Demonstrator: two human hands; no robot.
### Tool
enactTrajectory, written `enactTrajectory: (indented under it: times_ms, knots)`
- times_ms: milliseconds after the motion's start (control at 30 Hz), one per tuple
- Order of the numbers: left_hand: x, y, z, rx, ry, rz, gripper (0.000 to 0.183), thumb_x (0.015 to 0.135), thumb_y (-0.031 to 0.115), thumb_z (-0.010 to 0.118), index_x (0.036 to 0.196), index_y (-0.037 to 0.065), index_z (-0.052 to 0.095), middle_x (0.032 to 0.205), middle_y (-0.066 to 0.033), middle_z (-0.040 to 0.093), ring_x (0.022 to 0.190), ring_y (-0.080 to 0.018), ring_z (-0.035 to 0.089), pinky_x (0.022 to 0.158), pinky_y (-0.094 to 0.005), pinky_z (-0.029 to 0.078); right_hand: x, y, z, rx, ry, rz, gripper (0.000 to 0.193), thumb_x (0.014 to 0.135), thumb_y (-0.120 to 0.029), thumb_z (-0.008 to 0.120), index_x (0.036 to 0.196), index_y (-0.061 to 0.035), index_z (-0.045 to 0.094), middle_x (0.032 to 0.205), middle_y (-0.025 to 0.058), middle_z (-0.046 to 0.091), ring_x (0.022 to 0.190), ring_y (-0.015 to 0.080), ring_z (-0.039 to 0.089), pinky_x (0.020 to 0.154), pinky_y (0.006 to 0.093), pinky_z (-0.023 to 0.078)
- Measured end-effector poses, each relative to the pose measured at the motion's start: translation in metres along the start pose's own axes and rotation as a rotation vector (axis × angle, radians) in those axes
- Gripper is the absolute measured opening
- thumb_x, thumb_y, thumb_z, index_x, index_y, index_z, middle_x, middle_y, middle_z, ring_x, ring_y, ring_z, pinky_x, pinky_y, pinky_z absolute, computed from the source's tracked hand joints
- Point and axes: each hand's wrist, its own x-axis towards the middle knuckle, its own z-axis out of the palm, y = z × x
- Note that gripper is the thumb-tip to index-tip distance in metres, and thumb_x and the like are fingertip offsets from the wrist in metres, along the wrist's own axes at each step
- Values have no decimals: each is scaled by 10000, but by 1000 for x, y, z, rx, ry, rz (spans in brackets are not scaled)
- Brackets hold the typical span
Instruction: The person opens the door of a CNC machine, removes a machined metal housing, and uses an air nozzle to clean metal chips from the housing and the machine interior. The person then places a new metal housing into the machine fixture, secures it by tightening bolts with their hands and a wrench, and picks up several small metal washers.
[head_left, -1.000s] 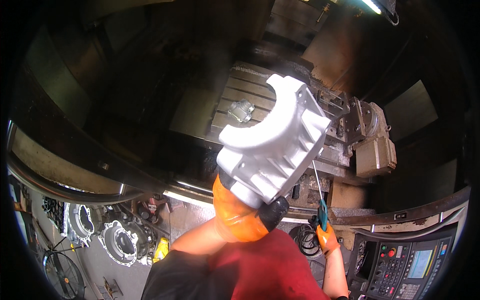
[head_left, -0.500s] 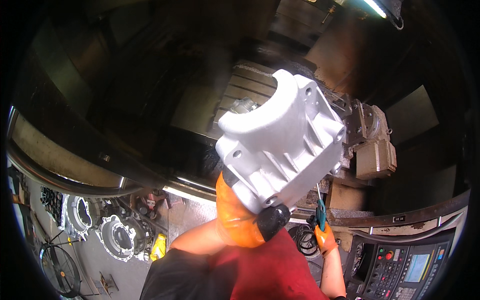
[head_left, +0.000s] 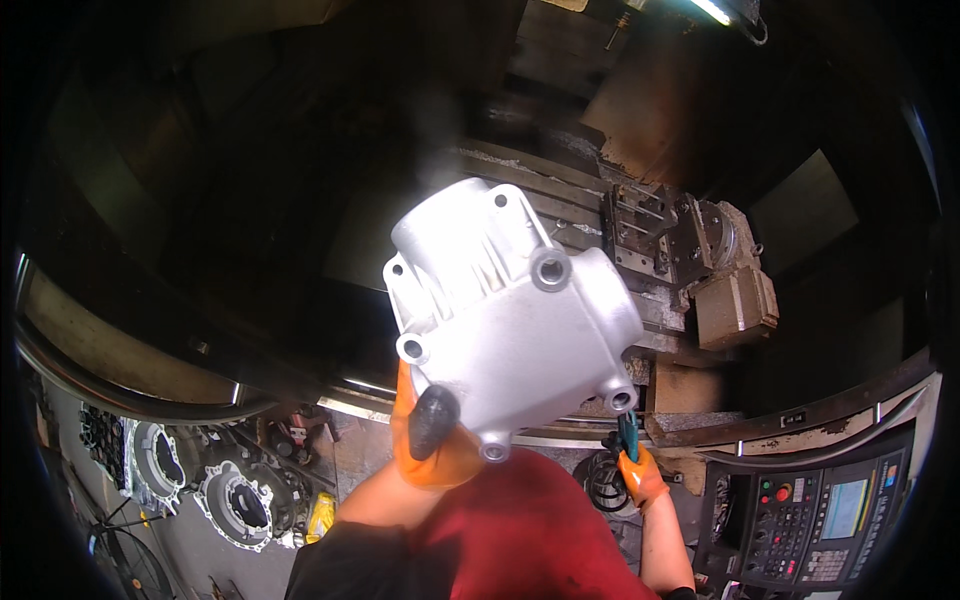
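The left hand (head_left: 440,455), in an orange glove with black fingertips, grips a bulky silver-grey cast-metal housing (head_left: 510,350) by its lower left corner, the black-tipped thumb lying over the near edge; the housing is held up in mid-view, tilted, its broad smooth face and round bolt holes toward the camera, with one wide round collar at its upper left and another at its right; the right hand (head_left: 642,478), also gloved in orange, is wrapped around a slim teal-handled tool (head_left: 629,435) just beside the housing's lower right corner; the tool's far end is hidden, so whether it touches the housing I cannot tell; beyond lie a grey slotted metal bed (head_left: 560,185) and, to its right, a worn, blocky steel fixture (head_left: 735,305); a dark control panel with coloured buttons and a lit screen (head_left: 845,508) stands at lower right; at lower left, grey ring-shaped metal castings (head_left: 212,508) sit near a small bright yellow object (head_left: 320,518).
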Motion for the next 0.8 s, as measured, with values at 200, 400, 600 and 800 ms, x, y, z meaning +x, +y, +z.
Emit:
enactTrajectory:
  times_ms: [200, 400, 600, 800]
  knots:
    - [1, 5, 28, 139, -227, 93, 1098, 743, 556, 725, 1558, 97, 150, 1526, -187, 330, 1367, -389, 417, 1121, -532, 401, -6, 3, 0, 28, 7, 54, 328, 954, -111, 580, 1258, 12, 578, 1018, 1, 639, 858, 71, 527, 775, 226, 453]
    - [-13, 7, 26, 311, -18, 297, 1059, 774, 517, 716, 1545, 62, 150, 1482, -200, 382, 1348, -367, 448, 1096, -533, 422, -12, -1, 4, -33, 18, -32, 313, 958, -115, 585, 1245, 7, 581, 984, -6, 618, 834, 75, 510, 749, 232, 449]
    - [62, 60, -89, 467, 13, 526, 767, 865, 456, 702, 1471, 168, 330, 1259, -42, 565, 1047, -196, 613, 796, -299, 517, -29, -37, 1, 163, -102, 94, 168, 970, -185, 578, 1036, -39, 627, 816, -43, 553, 732, 56, 471, 628, 243, 399]
    - [117, 107, -211, 303, 275, 333, 429, 897, 213, 637, 1306, 137, 533, 1300, -72, 599, 1138, -301, 619, 900, -450, 534, -57, -133, 26, -543, -487, 21, 301, 916, -357, 599, 966, -71, 683, 763, 44, 634, 738, 100, 556, 664, 302, 454]
